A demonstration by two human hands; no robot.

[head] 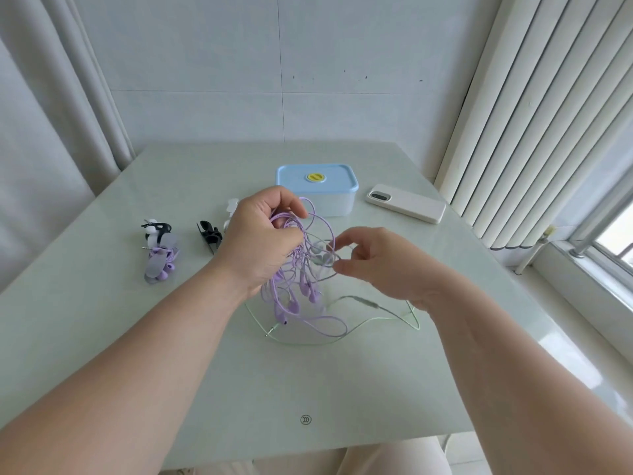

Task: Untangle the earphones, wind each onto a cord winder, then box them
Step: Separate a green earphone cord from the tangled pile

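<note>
Head view: left hand (260, 241) grips the purple earphones (291, 296) aloft, right hand (383, 265) pinching the green earphone cord (369, 303) just beside.

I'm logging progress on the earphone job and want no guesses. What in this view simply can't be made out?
1. Inside the box, head view: the lid is on and the walls are frosted.
2. The white item, head view: mostly hidden behind the left hand; winder or earbuds, unclear.
3. The purple tangle gripped by the left hand: how many sets, since overlapping cords hide it.
4. The right hand: whether it pinches a strand; the cords are too thin.
</note>
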